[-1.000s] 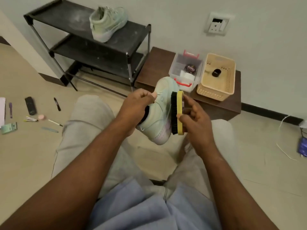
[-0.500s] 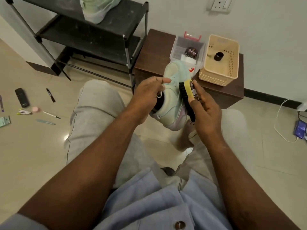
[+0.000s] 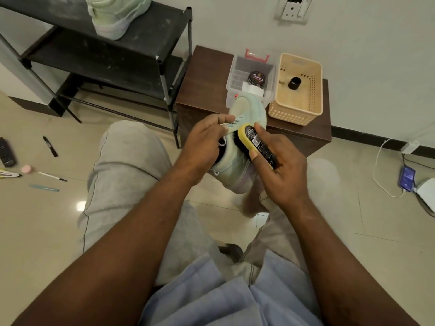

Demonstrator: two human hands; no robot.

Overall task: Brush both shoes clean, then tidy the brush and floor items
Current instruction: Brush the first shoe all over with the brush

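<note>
I hold a pale green sneaker [image 3: 237, 165] in the air above my knees, toe pointing away from me. My left hand [image 3: 203, 143] grips it at the collar and laces. My right hand [image 3: 280, 165] grips a yellow-backed shoe brush [image 3: 255, 143] with a black label, its dark bristles pressed against the shoe's upper by the laces. The other pale green sneaker [image 3: 115, 15] stands on the top shelf of the black shoe rack [image 3: 146, 43] at the upper left.
A brown cabinet [image 3: 204, 74] ahead carries a clear box [image 3: 249, 78] with a polish tin and a beige basket [image 3: 296, 90]. Pens, a remote [image 3: 7, 152] and small items lie on the floor at left. A phone [image 3: 406, 177] and white cable lie at right.
The brush has turned from edge-on beside the shoe's side to lying across its upper near the laces, its labelled back now facing me. The view has tilted downward.
</note>
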